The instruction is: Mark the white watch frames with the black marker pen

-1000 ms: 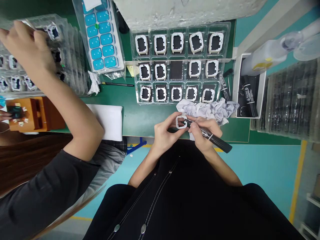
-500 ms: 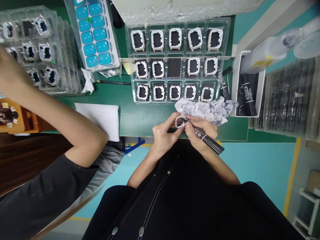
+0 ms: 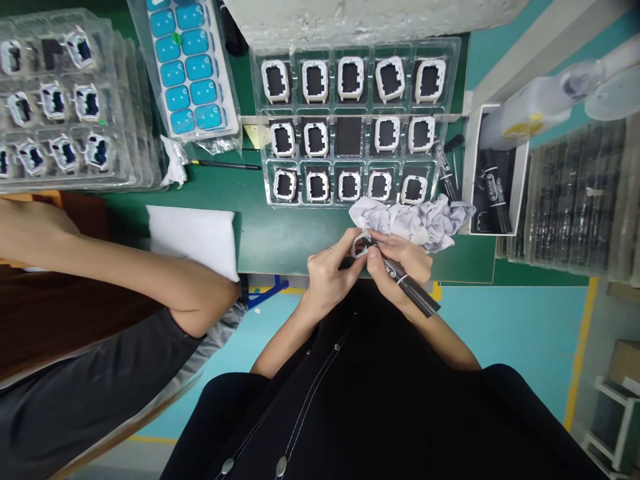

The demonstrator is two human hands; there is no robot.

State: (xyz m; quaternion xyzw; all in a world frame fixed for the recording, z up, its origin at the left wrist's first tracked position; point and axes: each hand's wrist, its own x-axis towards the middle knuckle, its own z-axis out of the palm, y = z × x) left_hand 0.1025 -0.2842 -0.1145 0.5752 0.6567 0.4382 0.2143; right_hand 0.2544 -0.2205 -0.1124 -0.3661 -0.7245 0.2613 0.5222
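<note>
In my left hand (image 3: 330,267) is a small white watch-case frame (image 3: 358,247), gripped between thumb and fingers at the bench's front edge. A black marker pen (image 3: 407,283) is closed in my right hand (image 3: 400,261), its tip inside the opening of the frame. Whether the tip touches the inner wall is too small to tell. Just beyond my hands lies a crumpled white cloth (image 3: 415,220). Behind it stands a clear plastic tray (image 3: 367,113) of similar white frames on dark pads; one middle-row pocket shows only its pad.
A co-worker's arm (image 3: 125,267) reaches over the left bench beside a folded white cloth (image 3: 193,237). Stacked trays (image 3: 125,120) and a sheet of blue pieces (image 3: 195,67) lie at left. At right are a white box (image 3: 520,180) with markers and more stacked trays (image 3: 580,207).
The marker has tilted slightly, its rear end shifting down and left, and the frame has turned a little. The co-worker's arm has dropped from the stacked trays toward the bench front.
</note>
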